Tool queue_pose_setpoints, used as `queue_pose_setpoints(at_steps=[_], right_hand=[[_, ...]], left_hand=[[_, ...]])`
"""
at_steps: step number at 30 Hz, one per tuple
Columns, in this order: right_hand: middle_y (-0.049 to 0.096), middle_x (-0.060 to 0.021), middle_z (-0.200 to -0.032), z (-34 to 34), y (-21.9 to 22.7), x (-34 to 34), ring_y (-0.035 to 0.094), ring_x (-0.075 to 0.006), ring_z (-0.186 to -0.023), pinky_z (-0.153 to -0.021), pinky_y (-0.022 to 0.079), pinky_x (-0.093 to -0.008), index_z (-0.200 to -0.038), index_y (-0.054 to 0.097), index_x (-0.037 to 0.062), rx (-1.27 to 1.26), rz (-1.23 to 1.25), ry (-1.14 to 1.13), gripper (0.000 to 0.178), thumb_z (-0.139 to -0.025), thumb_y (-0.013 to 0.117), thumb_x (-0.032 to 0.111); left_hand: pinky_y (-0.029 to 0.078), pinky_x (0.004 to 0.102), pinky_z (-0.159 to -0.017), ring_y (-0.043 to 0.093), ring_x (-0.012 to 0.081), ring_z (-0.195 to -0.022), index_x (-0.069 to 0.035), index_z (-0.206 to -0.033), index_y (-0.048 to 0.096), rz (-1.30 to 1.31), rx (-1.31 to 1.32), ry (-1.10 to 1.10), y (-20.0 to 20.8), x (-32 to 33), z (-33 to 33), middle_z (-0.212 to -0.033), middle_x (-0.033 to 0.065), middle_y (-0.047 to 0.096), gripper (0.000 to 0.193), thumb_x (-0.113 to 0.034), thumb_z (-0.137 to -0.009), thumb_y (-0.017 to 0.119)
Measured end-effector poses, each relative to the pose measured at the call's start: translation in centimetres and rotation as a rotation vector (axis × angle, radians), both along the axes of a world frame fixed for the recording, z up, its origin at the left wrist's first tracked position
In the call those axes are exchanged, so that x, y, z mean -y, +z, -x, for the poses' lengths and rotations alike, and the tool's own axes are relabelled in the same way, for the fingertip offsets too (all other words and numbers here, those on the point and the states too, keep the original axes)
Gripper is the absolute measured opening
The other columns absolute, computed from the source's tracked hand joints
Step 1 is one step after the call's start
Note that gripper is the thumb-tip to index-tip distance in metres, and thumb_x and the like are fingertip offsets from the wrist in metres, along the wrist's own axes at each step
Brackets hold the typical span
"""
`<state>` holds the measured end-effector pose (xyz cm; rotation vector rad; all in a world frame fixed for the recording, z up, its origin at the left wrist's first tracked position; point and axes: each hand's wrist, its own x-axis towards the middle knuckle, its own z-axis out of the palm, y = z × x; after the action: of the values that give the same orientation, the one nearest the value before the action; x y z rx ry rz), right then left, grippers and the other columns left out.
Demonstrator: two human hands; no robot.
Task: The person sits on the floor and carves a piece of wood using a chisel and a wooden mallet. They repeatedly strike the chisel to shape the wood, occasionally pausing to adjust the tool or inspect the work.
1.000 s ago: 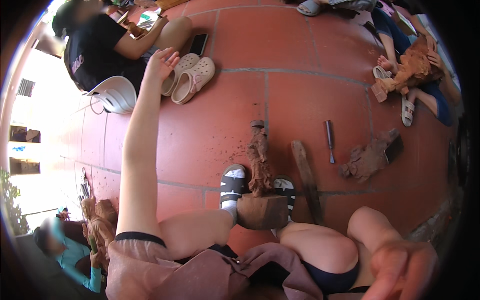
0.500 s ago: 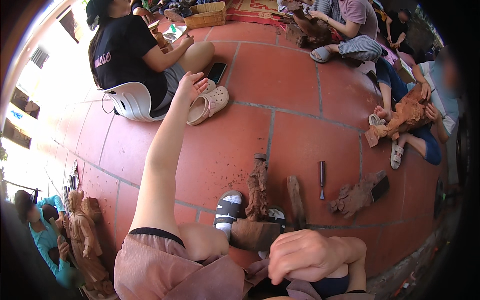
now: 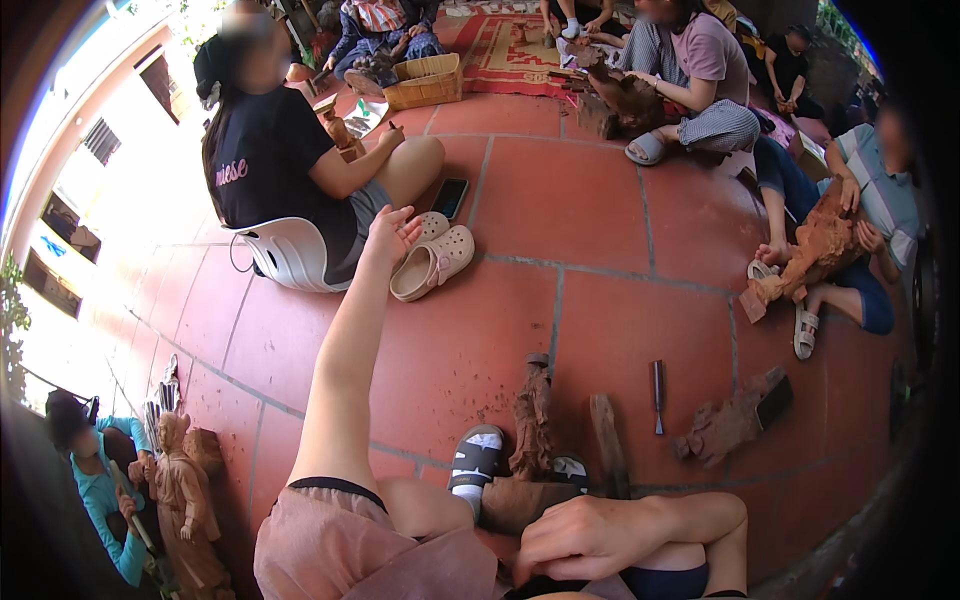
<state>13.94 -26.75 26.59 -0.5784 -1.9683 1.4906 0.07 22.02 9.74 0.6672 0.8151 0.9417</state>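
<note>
I see my left hand [image 3: 392, 232] stretched out, fingers spread and holding nothing, just above the beige clogs [image 3: 432, 262]. My right hand [image 3: 590, 535] rests loosely curled on my knee, behind the wood carving [image 3: 531, 420] on the tile floor [image 3: 600, 220].

The person wears a loose, dusty-pink short-sleeved top [image 3: 350, 545] with a thin black band edging the left sleeve [image 3: 335, 487]. Both forearms are bare, as are the left hand [image 3: 392, 232] and right hand [image 3: 590, 535]. Dark navy shorts [image 3: 650, 583] show at the lap, and black-and-white strapped sandals [image 3: 478, 462] cover the feet.
</note>
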Motion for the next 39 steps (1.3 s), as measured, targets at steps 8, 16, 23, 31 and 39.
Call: queue_pose_setpoints(at_steps=[8, 16, 23, 31, 39], right_hand=[[0.06, -0.0087, -0.087, -0.1, -0.5, 0.5, 0.061, -0.0272, -0.081, -0.07, 0.049, -0.0373, -0.096, 0.058, 0.0059, -0.03, -0.016, -0.05, 0.016, -0.082, 0.052, 0.003], [0.06, -0.0088, -0.085, -0.3, -0.3, 0.2, 0.061, -0.0272, -0.08, -0.069, 0.049, -0.0374, -0.096, 0.058, 0.0062, -0.042, -0.014, -0.053, 0.016, -0.082, 0.053, 0.003], [0.06, -0.0104, -0.085, -0.3, -0.5, 0.3, 0.061, -0.0292, -0.08, -0.068, 0.048, -0.0385, -0.095, 0.058, 0.0058, -0.03, -0.005, -0.051, 0.014, -0.082, 0.052, 0.004], [0.06, -0.0115, -0.084, -0.3, -0.7, 0.4, 0.061, -0.0304, -0.08, -0.067, 0.048, -0.0398, -0.093, 0.058, 0.0051, -0.024, -0.007, -0.064, 0.012, -0.083, 0.052, 0.006], [0.06, -0.0122, -0.084, -0.2, -0.6, 0.5, 0.061, -0.0314, -0.079, -0.067, 0.049, -0.0405, -0.093, 0.058, 0.0045, -0.021, -0.007, -0.07, 0.012, -0.083, 0.052, 0.006]], left_hand=[[0.054, 0.0417, -0.079, 0.061, 0.0313, -0.097, -0.015, -0.151, -0.002, -0.047, -0.007, -0.051, -0.1, 0.1, -0.6, -0.13, 0.017, 0.047, 0.091, -0.003, -0.086, 0.06], [0.054, 0.0411, -0.077, 0.061, 0.031, -0.096, -0.014, -0.151, -0.003, -0.06, -0.006, -0.069, 0.0, 0.2, -0.9, -0.131, 0.0169, 0.046, 0.089, -0.002, -0.087, 0.058], [0.054, 0.0404, -0.078, 0.061, 0.0306, -0.096, -0.013, -0.151, 0.001, -0.047, -0.026, -0.068, 0.5, 0.6, -1.0, -0.13, 0.0168, 0.047, 0.086, -0.002, -0.087, 0.058], [0.055, 0.0398, -0.077, 0.062, 0.029, -0.095, -0.007, -0.149, 0.011, -0.098, 0.016, -0.172, 1.6, 1.5, -1.9, -0.123, 0.0166, 0.052, 0.078, -0.003, -0.088, 0.059], [0.053, 0.0353, -0.076, 0.061, 0.0238, -0.088, -0.007, -0.125, 0.041, -0.098, 0.141, -0.171, 5.5, 5.2, -4.1, -0.104, 0.01, 0.056, 0.039, -0.008, -0.09, 0.058]])
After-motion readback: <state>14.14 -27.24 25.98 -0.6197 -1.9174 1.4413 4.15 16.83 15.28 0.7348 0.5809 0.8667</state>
